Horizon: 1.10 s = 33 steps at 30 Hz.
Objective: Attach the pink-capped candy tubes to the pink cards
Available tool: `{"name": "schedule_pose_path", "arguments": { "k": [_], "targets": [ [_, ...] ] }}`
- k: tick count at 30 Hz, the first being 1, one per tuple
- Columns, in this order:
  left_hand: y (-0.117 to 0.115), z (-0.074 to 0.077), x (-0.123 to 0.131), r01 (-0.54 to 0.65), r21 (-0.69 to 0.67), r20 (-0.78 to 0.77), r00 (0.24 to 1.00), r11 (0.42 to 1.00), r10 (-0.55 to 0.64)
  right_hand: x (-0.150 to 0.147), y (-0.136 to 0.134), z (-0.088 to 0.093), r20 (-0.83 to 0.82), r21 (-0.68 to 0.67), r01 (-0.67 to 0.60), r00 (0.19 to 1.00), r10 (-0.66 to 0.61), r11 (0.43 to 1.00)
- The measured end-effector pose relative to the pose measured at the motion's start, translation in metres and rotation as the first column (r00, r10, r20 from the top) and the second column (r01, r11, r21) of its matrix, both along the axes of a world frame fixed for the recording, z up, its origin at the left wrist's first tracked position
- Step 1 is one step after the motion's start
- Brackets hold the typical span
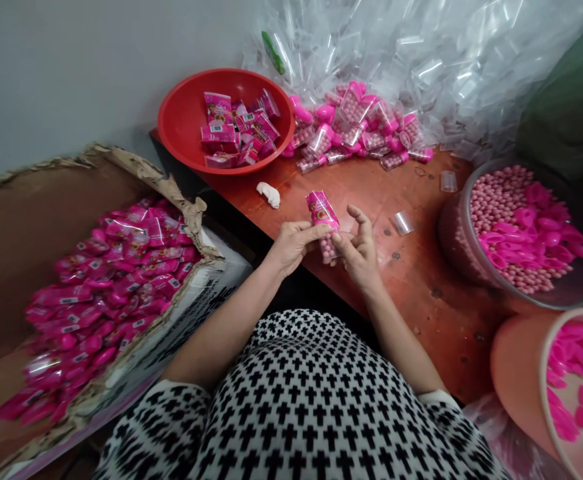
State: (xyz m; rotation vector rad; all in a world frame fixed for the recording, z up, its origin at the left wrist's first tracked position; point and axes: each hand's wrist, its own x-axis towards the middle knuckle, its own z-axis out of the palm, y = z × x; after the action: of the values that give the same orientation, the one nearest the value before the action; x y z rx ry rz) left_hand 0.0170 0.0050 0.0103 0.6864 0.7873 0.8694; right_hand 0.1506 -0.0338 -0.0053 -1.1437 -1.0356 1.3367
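Observation:
My left hand (291, 248) pinches a small clear tube of pink beads (328, 251) between thumb and fingers. A printed pink sleeve (322, 209) covers the tube's far end, and beads show at the near end. My right hand (360, 255) grips the same tube from the other side, thumb pressed on it and one finger raised. To the right of that hand an empty clear cup (402, 223) lies on the table. Several bead-filled tubes with pink caps (354, 127) are heaped beyond my hands.
A red basin (181, 150) holds printed pink sleeves. At left, a torn carton (161, 183) contains many sleeved tubes (116, 267). On the right stand a tub of beads and pink caps (454, 227) and a peach bucket (521, 360). Clear empty tubes (421, 53) pile up behind.

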Motion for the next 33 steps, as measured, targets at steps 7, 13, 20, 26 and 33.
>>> {"name": "schedule_pose_path", "arguments": {
  "k": [7,13,20,26,33],
  "targets": [
    [0.005,-0.002,0.002,-0.213,-0.093,0.010,0.977,0.973,0.215,-0.001,-0.006,-0.003,-0.150,-0.070,0.006,0.989,-0.017,0.998],
    [-0.003,-0.002,0.001,-0.164,-0.134,0.066,0.983,0.977,0.174,-0.003,-0.012,-0.005,-0.196,-0.097,0.090,0.975,-0.107,0.991],
    [-0.006,0.010,-0.006,-0.264,-0.099,0.082,0.959,0.959,0.272,-0.006,-0.015,0.011,-0.082,-0.060,0.101,0.991,-0.106,0.993],
    [-0.009,0.012,-0.001,-0.242,-0.125,0.112,0.960,0.962,0.256,-0.018,-0.020,0.015,-0.035,0.031,0.185,0.982,-0.184,0.982],
    [-0.019,0.006,-0.002,-0.125,-0.151,0.168,0.974,0.981,0.150,-0.023,-0.006,0.010,-0.133,-0.070,0.169,0.975,-0.177,0.983]
  ]
}}
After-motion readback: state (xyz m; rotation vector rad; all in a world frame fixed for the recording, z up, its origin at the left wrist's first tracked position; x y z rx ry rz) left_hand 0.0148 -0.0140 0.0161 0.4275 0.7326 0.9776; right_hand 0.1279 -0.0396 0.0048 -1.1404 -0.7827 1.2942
